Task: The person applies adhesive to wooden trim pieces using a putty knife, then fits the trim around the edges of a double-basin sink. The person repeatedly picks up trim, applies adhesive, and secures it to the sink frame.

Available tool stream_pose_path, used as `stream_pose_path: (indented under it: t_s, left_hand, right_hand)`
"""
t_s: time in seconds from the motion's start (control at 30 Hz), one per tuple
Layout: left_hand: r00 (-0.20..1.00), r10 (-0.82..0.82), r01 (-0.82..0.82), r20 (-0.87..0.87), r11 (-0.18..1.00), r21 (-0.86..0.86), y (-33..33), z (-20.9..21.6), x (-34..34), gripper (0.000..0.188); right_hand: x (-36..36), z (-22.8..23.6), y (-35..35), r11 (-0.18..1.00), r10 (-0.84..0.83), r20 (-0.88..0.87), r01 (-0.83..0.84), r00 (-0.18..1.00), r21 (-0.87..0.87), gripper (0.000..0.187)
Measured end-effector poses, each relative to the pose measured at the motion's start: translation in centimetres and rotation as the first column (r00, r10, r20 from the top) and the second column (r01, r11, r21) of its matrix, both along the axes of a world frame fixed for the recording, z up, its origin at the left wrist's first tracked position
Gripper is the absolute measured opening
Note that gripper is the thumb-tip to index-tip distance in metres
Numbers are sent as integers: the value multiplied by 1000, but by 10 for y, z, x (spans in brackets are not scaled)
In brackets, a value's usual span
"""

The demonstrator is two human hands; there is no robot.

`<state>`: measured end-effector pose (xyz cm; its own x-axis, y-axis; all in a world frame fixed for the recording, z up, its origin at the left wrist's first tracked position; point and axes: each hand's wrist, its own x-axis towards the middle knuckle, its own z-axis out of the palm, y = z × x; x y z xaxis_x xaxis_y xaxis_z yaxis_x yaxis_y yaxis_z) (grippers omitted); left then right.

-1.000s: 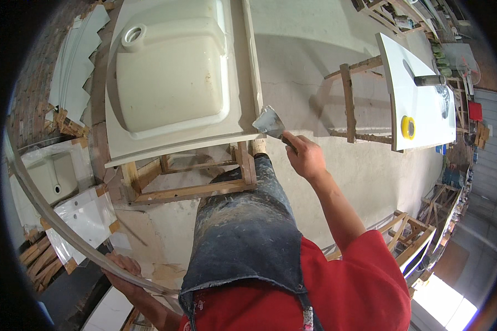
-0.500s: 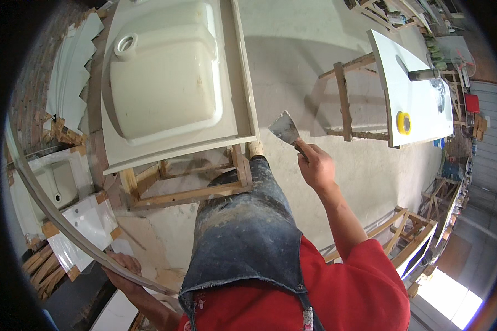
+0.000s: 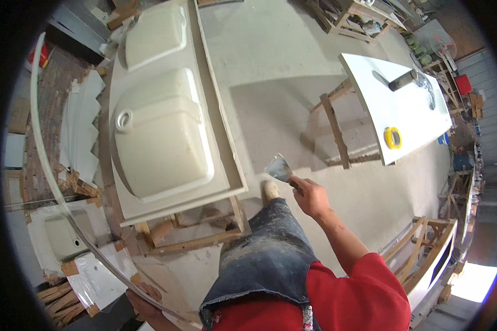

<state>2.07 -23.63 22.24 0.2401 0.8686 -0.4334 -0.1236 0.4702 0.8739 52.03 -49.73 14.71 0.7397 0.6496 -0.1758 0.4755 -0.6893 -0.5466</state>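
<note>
My right hand (image 3: 313, 199), out in front of me, is closed around the handle of a putty knife (image 3: 279, 168), whose broad blade points forward and left. At the lower left, my left hand (image 3: 146, 301) grips a long, thin, pale strip (image 3: 54, 185) that bows up along the left side. Its fingers are partly hidden. Ahead on the left lies a pale countertop (image 3: 128, 205) turned underside up, with two cream sink basins (image 3: 163, 135) bulging from it. Neither hand touches the countertop.
A wooden stand (image 3: 196, 243) carries the countertop. At right, a white panel (image 3: 364, 105) on trestle legs holds a yellow tape roll (image 3: 392, 138) and a dark cylinder (image 3: 403, 80). Wrapped sink pieces (image 3: 96, 278) and wood scraps (image 3: 58, 303) lie at left. A wooden frame (image 3: 417, 254) stands lower right.
My view has shifted, so more of the countertop and its second basin shows. The strip now reaches higher up the left side. Both hands keep their holds.
</note>
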Motion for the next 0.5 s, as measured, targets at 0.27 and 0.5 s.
stream_pose_path:
  t_s: [0.27,0.5]
  left_hand:
    - [985,21,-13,-170,999,50,-51,21,119,48]
    - [975,-121,140,-185,986,94,-70,44,272,46]
  right_hand:
    - [129,-4,-14,951,-134,-319,213,938,225,49]
    - [243,-6,-72,733,-207,-693,578,691,358,49]
